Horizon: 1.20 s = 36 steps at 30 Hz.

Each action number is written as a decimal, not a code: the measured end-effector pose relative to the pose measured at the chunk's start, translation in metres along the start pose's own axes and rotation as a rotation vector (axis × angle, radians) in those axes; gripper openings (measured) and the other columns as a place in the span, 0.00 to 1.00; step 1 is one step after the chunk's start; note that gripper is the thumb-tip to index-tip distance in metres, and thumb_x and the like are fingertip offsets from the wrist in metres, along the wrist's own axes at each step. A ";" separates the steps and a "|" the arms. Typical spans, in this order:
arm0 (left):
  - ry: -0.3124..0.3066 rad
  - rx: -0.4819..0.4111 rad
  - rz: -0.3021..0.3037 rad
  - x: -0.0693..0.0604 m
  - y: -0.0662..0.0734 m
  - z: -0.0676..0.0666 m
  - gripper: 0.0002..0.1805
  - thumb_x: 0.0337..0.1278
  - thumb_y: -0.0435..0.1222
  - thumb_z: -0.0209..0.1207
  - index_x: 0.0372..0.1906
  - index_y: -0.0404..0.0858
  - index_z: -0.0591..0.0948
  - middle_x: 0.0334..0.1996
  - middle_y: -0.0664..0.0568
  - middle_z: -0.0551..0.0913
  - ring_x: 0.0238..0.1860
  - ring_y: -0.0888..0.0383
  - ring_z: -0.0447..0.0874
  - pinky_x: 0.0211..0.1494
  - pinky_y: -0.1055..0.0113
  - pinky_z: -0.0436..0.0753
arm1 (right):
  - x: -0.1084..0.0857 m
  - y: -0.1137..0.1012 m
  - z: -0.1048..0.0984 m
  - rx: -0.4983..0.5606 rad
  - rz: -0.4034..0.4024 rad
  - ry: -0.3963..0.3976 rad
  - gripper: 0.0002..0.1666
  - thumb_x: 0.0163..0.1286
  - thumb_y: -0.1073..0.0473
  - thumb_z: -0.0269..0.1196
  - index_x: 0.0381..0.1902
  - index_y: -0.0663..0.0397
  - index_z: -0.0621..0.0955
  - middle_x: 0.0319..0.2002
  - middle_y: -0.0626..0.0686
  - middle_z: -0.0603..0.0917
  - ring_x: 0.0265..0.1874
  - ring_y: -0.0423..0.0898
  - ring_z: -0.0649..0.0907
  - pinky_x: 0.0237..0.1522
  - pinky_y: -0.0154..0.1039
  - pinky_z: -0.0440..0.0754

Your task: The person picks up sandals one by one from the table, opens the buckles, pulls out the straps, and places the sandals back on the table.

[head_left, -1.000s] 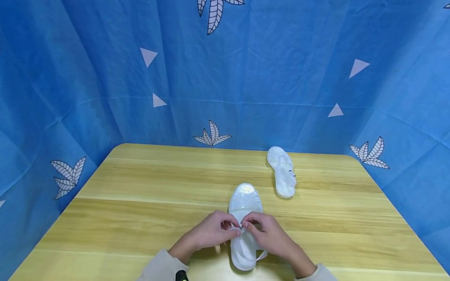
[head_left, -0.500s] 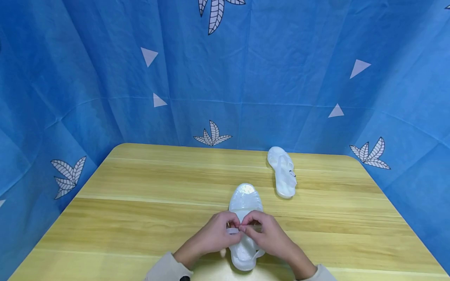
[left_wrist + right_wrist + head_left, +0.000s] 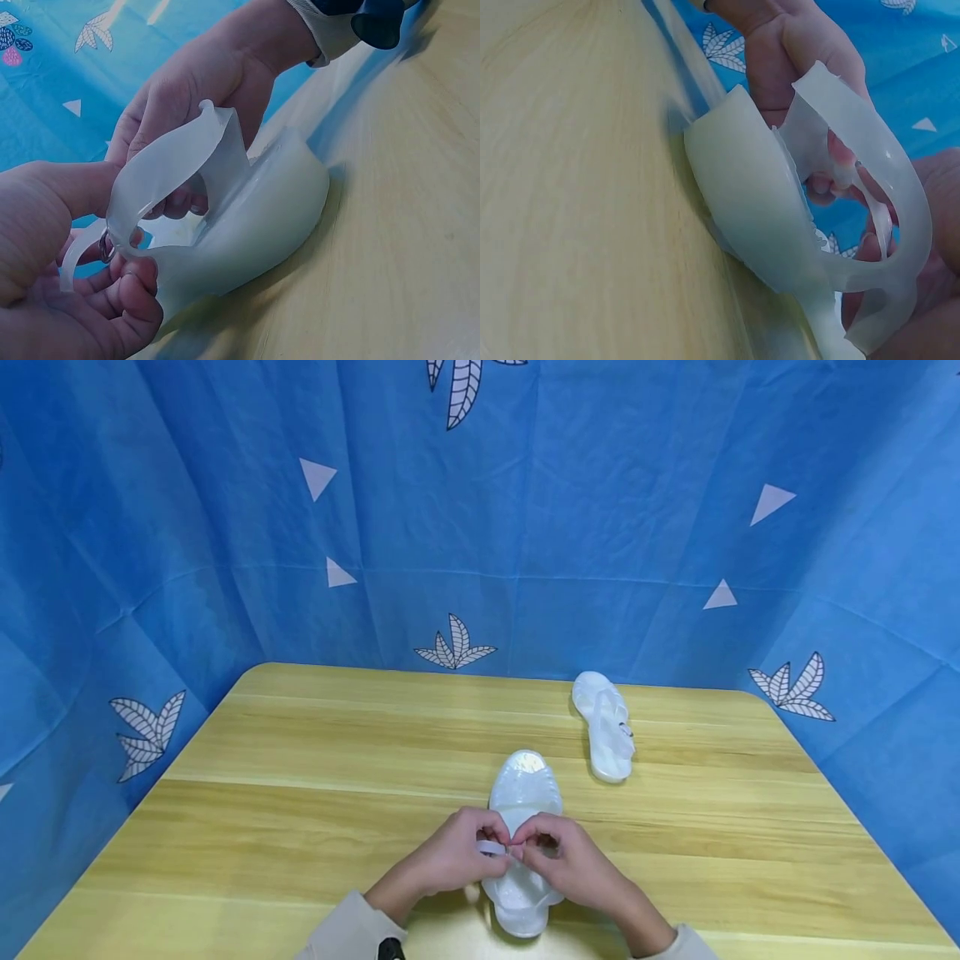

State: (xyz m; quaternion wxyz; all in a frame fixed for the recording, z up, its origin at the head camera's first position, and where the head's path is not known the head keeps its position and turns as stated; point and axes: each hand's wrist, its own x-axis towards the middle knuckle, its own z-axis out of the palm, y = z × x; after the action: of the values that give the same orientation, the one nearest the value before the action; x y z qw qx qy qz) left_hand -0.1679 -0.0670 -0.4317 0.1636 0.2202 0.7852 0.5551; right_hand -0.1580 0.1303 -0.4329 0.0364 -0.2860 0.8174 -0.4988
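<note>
A translucent white jelly sandal (image 3: 523, 789) lies on the table below my hands, toe toward the curtain. From its rear rises a flat ankle strap (image 3: 169, 161), bent into a loop. A small metal buckle (image 3: 106, 246) sits on the strap between my fingertips. My left hand (image 3: 453, 853) pinches the strap by the buckle, and a flat length of strap (image 3: 491, 847) shows across its fingers. Close against it, my right hand (image 3: 581, 864) pinches the strap with thumb and index finger. In the head view the fingertips hide the buckle.
The matching white sandal (image 3: 609, 739) lies farther back on the wooden table (image 3: 337, 743), right of centre. A blue patterned curtain (image 3: 600, 527) stands behind the table and along both sides.
The strap piece at my left fingers now shows more plainly. The strap that stuck out right of the heel has drawn in. Both hands stay nearly in place; the far sandal is still.
</note>
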 end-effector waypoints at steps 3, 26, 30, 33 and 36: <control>0.000 -0.007 0.000 0.000 0.000 0.000 0.08 0.40 0.25 0.63 0.29 0.36 0.79 0.26 0.54 0.77 0.29 0.63 0.74 0.29 0.74 0.76 | 0.000 0.000 -0.001 0.014 -0.008 -0.011 0.03 0.63 0.62 0.63 0.35 0.52 0.82 0.30 0.47 0.80 0.31 0.35 0.74 0.34 0.31 0.77; -0.030 -0.017 0.018 0.001 -0.003 -0.006 0.06 0.43 0.26 0.63 0.30 0.35 0.80 0.28 0.55 0.77 0.31 0.62 0.73 0.32 0.74 0.75 | -0.001 0.004 -0.004 0.024 -0.144 -0.052 0.08 0.68 0.62 0.58 0.39 0.55 0.85 0.31 0.50 0.81 0.33 0.35 0.74 0.33 0.31 0.77; -0.039 -0.029 0.009 0.001 -0.003 -0.006 0.06 0.44 0.26 0.64 0.30 0.35 0.80 0.28 0.55 0.77 0.30 0.62 0.73 0.31 0.74 0.75 | -0.001 0.002 -0.005 0.018 -0.169 -0.065 0.09 0.68 0.62 0.57 0.40 0.55 0.84 0.32 0.50 0.80 0.34 0.36 0.74 0.34 0.31 0.78; -0.047 -0.033 0.004 0.000 -0.003 -0.006 0.05 0.44 0.27 0.63 0.30 0.35 0.80 0.29 0.55 0.78 0.30 0.62 0.73 0.30 0.74 0.75 | -0.001 0.001 -0.005 0.018 -0.167 -0.078 0.09 0.69 0.61 0.57 0.40 0.54 0.84 0.33 0.50 0.80 0.34 0.36 0.75 0.34 0.32 0.78; -0.052 -0.034 0.000 -0.001 -0.002 -0.007 0.05 0.45 0.27 0.63 0.30 0.35 0.80 0.30 0.53 0.78 0.30 0.62 0.73 0.30 0.74 0.75 | -0.001 0.001 -0.006 0.019 -0.159 -0.092 0.09 0.70 0.60 0.56 0.40 0.53 0.84 0.33 0.49 0.79 0.35 0.36 0.74 0.35 0.32 0.78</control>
State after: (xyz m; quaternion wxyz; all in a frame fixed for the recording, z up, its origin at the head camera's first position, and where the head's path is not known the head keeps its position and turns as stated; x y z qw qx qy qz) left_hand -0.1712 -0.0733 -0.4316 0.1878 0.2318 0.7711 0.5625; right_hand -0.1596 0.1356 -0.4312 0.0369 -0.3721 0.7849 -0.4941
